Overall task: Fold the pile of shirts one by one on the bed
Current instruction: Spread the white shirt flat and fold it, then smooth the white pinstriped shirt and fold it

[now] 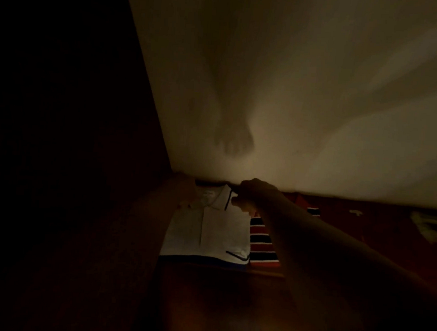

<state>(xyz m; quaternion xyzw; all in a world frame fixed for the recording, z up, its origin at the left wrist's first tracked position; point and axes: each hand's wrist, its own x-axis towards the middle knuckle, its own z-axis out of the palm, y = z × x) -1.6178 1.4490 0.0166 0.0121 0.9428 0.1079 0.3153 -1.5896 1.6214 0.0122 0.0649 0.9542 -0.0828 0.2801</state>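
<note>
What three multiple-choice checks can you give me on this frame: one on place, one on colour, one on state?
1. Where does the striped shirt lie relative to the white polo shirt?
A. To its right
B. To its left
C. On top of it

2. What colour is the trim on the polo's collar?
A. Yellow
B. Dark
C. Pink

3. What is the right hand doing?
A. Hanging idle, away from the shirts
B. Lying flat on the striped shirt
C. Gripping the polo's collar

Answers:
1 A, the stripes show beside the polo's right edge.
2 B, a dark line runs along the collar edge.
3 C, its fingers are curled at the collar's right end.
</note>
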